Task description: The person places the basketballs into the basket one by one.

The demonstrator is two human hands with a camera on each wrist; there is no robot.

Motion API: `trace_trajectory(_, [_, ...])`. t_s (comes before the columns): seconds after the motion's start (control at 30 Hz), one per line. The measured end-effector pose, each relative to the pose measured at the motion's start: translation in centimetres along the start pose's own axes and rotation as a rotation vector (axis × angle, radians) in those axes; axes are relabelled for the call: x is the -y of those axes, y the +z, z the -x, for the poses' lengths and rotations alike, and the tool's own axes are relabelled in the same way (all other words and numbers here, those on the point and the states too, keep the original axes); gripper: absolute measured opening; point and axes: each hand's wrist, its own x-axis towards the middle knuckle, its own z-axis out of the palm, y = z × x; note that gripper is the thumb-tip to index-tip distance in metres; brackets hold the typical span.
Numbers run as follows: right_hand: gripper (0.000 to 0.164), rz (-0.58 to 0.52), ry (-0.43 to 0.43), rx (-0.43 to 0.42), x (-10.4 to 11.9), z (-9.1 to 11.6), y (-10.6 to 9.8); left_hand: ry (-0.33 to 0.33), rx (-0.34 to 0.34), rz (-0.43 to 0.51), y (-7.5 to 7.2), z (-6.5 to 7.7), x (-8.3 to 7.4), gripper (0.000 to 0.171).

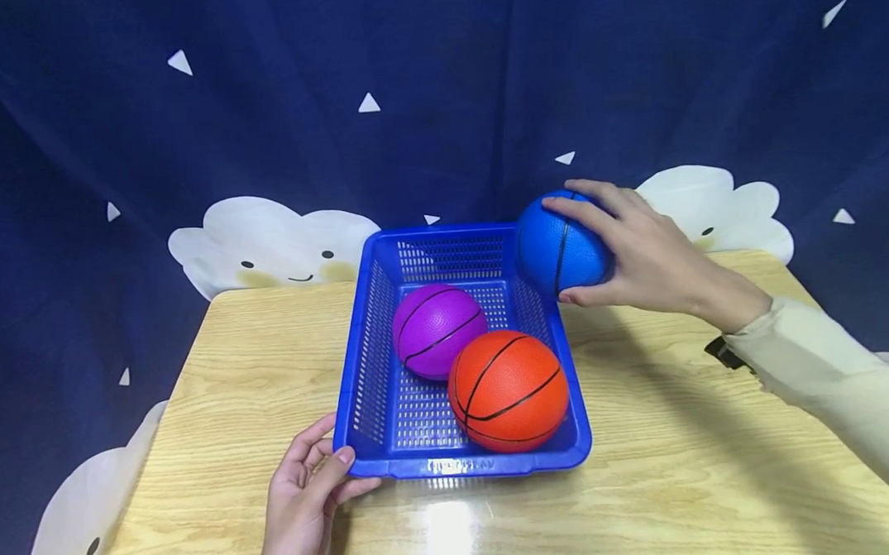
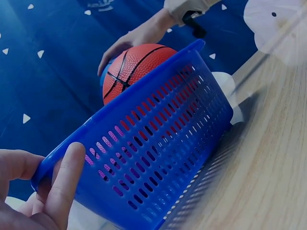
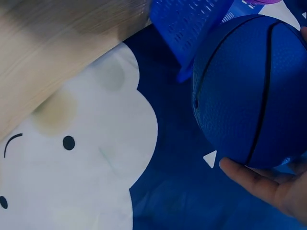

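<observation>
My right hand [image 1: 637, 248] grips a blue ball [image 1: 558, 248] with black seam lines, fingers over its top and thumb at its lower side. The ball overlaps the far right corner of a blue plastic basket [image 1: 463, 465] in the head view. In the right wrist view the blue ball [image 3: 249, 91] fills the right side, one finger under it. My left hand [image 1: 305, 490] pinches the basket's near left corner, thumb on the rim and fingers beneath. Inside the basket lie a purple ball [image 1: 439, 331] and, nearer to me, a larger orange ball [image 1: 509, 390].
The basket stands on a light wood table [image 1: 262, 360]. Behind the table hangs a dark blue curtain [image 1: 436, 87] with white triangles and smiling clouds. A dark strap [image 1: 725, 353] shows at the right sleeve's cuff.
</observation>
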Motion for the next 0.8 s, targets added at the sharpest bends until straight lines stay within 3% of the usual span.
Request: trace_trajectory(0.8, [0.101, -0.064, -0.042, 0.079, 0.9, -4.8, 3.1, 0.006, 0.006, 0.005, -0.1, 0.0, 0.0, 0.041])
